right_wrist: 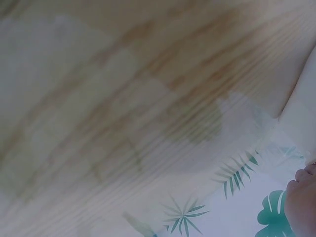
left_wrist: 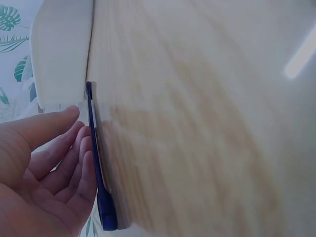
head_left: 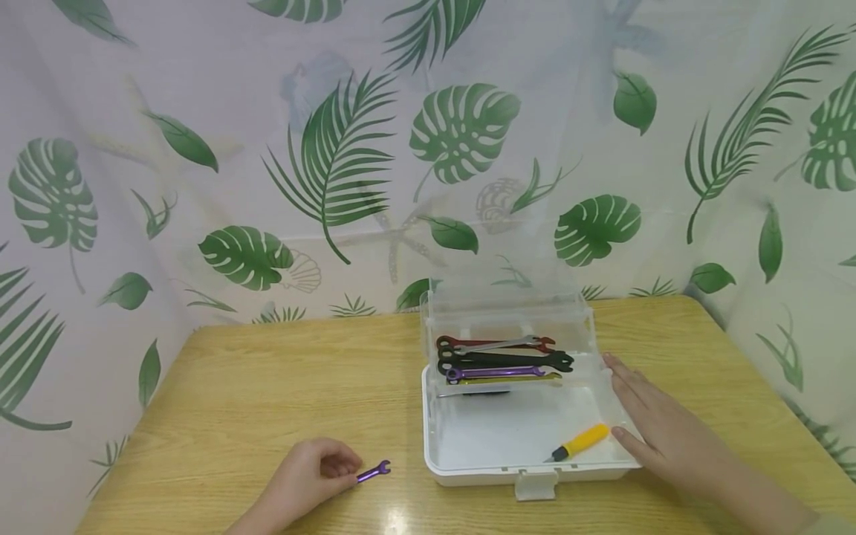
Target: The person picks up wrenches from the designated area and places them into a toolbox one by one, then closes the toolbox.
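Note:
On the wooden tabletop lies a small purple combination wrench (head_left: 374,472), left of the toolbox. My left hand (head_left: 310,472) is right beside it with loosely bent fingers; in the left wrist view the fingertips come up to the wrench shaft (left_wrist: 97,158) and the thumb stands apart from it. With fingers extended, my right hand (head_left: 662,431) rests against the right side of the white toolbox (head_left: 491,438). Only a bit of that hand shows in the right wrist view. A yellow-handled tool (head_left: 585,441) with a black collar and pointed tip lies inside the box, near the right hand.
The toolbox's clear tray (head_left: 511,323) is raised at the back and holds several wrenches, among them a red wrench (head_left: 481,345), black wrench (head_left: 498,361) and purple wrench (head_left: 501,372). A white latch (head_left: 536,486) hangs at the front. Leaf-printed cloth (head_left: 468,223) surrounds the table.

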Tool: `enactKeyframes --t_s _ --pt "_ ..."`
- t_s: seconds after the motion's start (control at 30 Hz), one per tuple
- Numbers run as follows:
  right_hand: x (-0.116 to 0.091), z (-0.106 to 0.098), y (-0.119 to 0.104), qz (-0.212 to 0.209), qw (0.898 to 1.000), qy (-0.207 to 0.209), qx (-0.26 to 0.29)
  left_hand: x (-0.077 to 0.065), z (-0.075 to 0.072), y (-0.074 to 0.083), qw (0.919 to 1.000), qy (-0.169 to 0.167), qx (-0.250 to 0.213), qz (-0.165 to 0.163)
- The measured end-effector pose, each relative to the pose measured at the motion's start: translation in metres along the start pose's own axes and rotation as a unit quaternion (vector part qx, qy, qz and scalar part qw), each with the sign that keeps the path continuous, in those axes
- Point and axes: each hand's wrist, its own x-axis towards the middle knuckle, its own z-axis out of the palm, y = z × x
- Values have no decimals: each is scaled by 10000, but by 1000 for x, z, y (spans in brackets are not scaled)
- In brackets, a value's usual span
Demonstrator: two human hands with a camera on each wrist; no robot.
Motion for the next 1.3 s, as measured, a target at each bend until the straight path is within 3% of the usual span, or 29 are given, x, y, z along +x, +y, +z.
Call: enactKeyframes --t_s 0.17,0.6,0.93,1.3 --pt "0 0 0 4 10000 -7 -46 0 0 -3 9999 -77 44 80" --pt "1 -2 -2 52 10000 -55 -28 1 2 -3 9973 -81 674 283" --pt "1 -2 -1 -24 10000 4 9 -2 4 1 9928 109 1197 27" --pt "0 -1 0 -59 10000 69 -38 -2 6 4 9933 118 1132 -196"
